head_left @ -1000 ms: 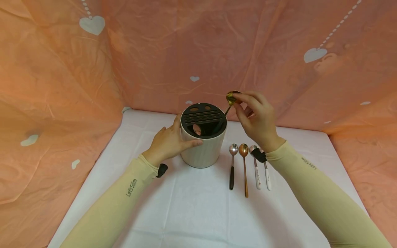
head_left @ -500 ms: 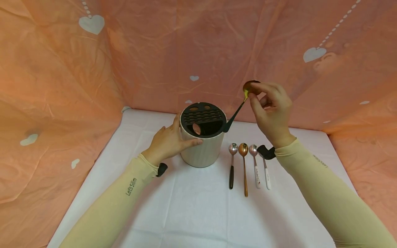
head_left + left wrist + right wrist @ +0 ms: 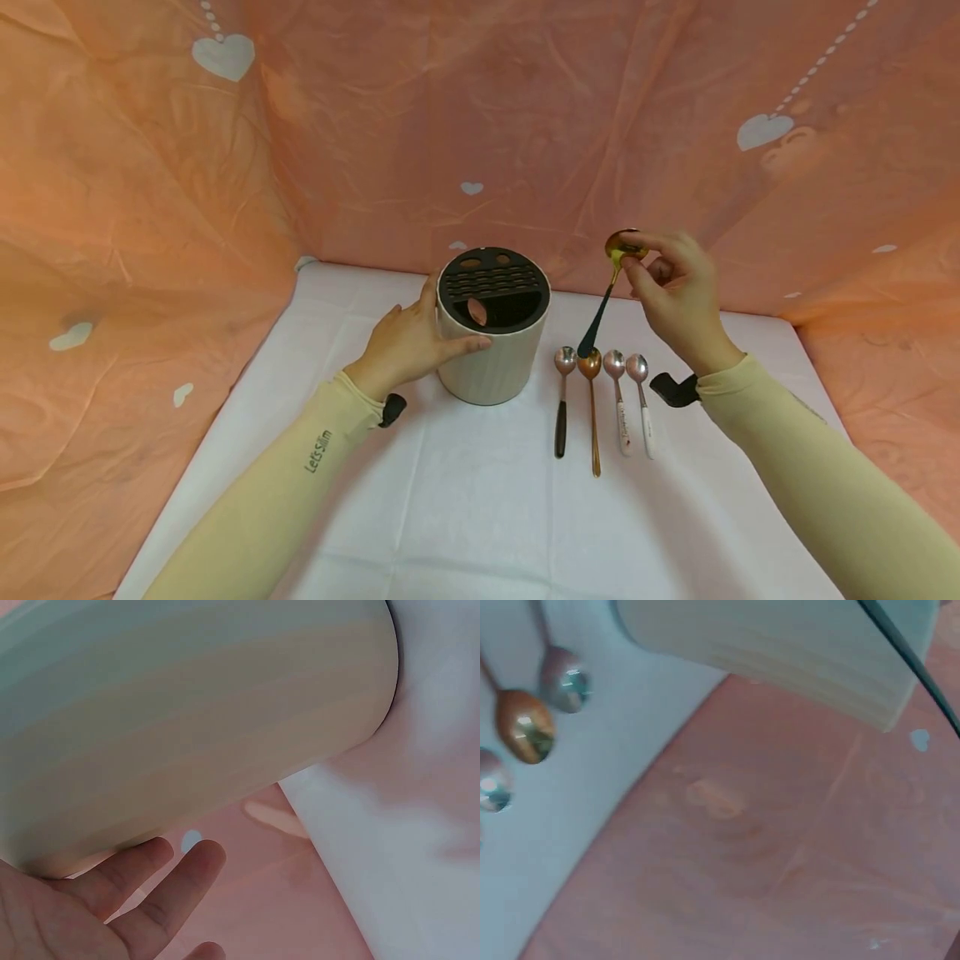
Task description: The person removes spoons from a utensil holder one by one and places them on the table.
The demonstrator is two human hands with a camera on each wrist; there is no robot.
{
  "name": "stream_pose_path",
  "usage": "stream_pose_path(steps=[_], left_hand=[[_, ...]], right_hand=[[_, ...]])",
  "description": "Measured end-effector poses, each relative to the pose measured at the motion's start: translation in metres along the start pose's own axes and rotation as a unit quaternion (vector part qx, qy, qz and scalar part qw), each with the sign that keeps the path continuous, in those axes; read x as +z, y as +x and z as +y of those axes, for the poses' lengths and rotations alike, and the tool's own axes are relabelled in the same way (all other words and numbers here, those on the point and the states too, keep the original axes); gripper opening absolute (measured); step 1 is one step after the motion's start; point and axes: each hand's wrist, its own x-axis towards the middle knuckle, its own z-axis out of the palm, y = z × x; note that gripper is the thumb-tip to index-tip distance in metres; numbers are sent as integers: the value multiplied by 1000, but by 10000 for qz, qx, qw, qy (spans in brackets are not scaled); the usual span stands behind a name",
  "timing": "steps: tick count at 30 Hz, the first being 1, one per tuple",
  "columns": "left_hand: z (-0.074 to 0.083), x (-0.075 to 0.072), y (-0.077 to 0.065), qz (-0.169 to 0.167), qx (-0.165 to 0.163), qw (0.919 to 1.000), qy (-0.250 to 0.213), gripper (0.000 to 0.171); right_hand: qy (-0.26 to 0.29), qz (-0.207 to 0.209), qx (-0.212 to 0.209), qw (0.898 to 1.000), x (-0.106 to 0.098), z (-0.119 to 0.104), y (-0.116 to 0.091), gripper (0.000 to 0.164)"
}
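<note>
In the head view my left hand steadies a white ribbed utensil holder, thumb across its front and fingers round the far left side. Its black slotted lid has round holes, narrow slots and a wide opening. My right hand pinches a spoon by its gold bowl, right of the holder. The spoon's dark handle points down, its tip overlapping a copper spoon in this view. The right wrist view catches the dark handle in front of the holder; the hand is out of that frame.
Beside the copper spoon, a black-handled spoon lies to its left and two white-handled spoons, one of them the rightmost spoon, to its right. White cloth covers the table. Pink-orange sheets with hearts hang behind and at the sides.
My right hand has drawn the gold-and-dark spoon out of the lid opening, away to the right, then lowered it over the row of spoons. The left hand and holder have stayed put.
</note>
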Motion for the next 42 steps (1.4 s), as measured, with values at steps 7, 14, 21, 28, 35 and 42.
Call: stream_pose_path(steps=[7, 14, 21, 28, 35, 42], left_hand=[[1, 0, 0, -9, -28, 10000, -22, 123], [0, 1, 0, -1, -46, 10000, -12, 125], [1, 0, -1, 26, -34, 10000, -1, 126], [0, 1, -2, 35, -55, 10000, 8, 126], [-1, 2, -1, 68, -52, 10000, 12, 127], [0, 1, -1, 86, -38, 10000, 32, 126]], right_hand=[[-256, -416, 940, 9944, -17, 18, -22, 25], [-660, -809, 1544, 9825, -39, 60, -47, 27], [-1326, -1348, 2121, 9588, -65, 87, -73, 29], [-1564, -1791, 2575, 9366, -82, 109, -92, 25], [-1258, -2199, 2991, 9200, -88, 135, -107, 26], [-1131, -2437, 3279, 9057, -87, 158, -119, 29]])
